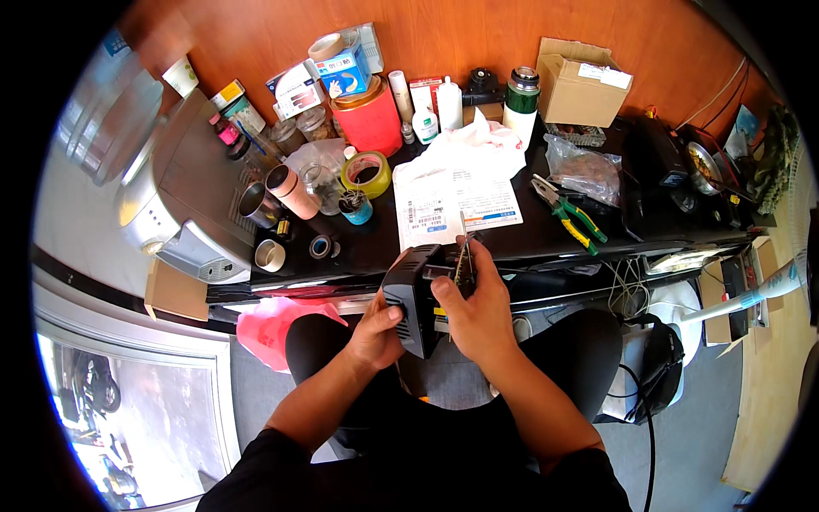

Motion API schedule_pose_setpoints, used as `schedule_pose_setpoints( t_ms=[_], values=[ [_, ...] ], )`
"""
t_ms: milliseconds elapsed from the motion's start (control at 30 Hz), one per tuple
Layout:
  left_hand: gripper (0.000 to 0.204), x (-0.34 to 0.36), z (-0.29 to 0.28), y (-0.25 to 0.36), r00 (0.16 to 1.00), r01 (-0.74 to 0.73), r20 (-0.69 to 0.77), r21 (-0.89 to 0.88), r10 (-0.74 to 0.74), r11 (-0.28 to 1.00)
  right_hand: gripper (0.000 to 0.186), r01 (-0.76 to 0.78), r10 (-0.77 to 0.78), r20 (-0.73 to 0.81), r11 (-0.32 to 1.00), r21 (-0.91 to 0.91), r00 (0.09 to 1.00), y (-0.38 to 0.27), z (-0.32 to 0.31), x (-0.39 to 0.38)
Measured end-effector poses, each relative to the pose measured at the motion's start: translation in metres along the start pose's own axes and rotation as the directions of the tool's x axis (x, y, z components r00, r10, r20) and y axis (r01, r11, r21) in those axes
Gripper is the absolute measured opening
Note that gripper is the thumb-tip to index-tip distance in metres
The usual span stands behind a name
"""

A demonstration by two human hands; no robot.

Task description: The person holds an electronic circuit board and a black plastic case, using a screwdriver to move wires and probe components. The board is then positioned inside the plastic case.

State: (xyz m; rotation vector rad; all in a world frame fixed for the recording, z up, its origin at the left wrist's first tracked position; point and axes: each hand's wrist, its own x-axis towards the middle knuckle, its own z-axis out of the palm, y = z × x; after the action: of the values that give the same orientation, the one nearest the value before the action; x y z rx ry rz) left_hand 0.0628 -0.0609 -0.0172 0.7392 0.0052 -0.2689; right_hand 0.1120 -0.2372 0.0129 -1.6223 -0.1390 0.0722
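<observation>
Printed characters mark the white papers [428, 203] and blue box [343, 73].

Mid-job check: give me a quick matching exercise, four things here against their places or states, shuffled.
Things:
1. Black housing
2. Pliers
3. Large red canister
4. Pink bag

Places or states:
A. On the desk, right of the papers
B. Beside the person's left knee
C. Held in the left hand
D. Has a blue box on top

Right pairs: 1-C, 2-A, 3-D, 4-B.
</observation>
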Motion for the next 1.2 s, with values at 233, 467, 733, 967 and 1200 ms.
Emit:
schedule_pose_setpoints(
  t_ms=[233, 467, 733, 967, 1200],
  values=[
    [0.085, 0.003, -0.011, -0.001, 0.999, 0.043, 0.001, -0.131, -0.043, 0.990, 0.081, 0.079, -0.091, 0.069, 0.984, 0.157, 0.993, 0.012, -0.005, 0.001],
    [0.085, 0.009, 0.000, -0.002, 1.000, -0.002, 0.000, -0.036, 0.002, 0.999, 0.077, 0.090, -0.096, 0.035, 0.986, 0.138, 0.995, 0.010, -0.007, 0.004],
    [0.097, 0.011, 0.007, -0.002, 1.000, 0.011, -0.016, 0.001, -0.011, 1.000, 0.073, -0.027, 0.026, 0.023, 1.000, 0.012, 0.999, 0.013, 0.001, 0.006],
    [0.096, 0.011, 0.002, -0.008, 1.000, -0.015, -0.017, 0.045, 0.016, 0.999, 0.062, 0.012, -0.013, -0.015, 0.999, -0.039, 1.000, 0.015, 0.010, 0.004],
    [0.067, 0.013, -0.004, -0.014, 0.997, 0.014, -0.075, -0.011, -0.014, 1.000, 0.051, -0.082, 0.082, 0.019, 0.996, 0.025, 0.996, 0.017, 0.009, 0.013]
  ],
)
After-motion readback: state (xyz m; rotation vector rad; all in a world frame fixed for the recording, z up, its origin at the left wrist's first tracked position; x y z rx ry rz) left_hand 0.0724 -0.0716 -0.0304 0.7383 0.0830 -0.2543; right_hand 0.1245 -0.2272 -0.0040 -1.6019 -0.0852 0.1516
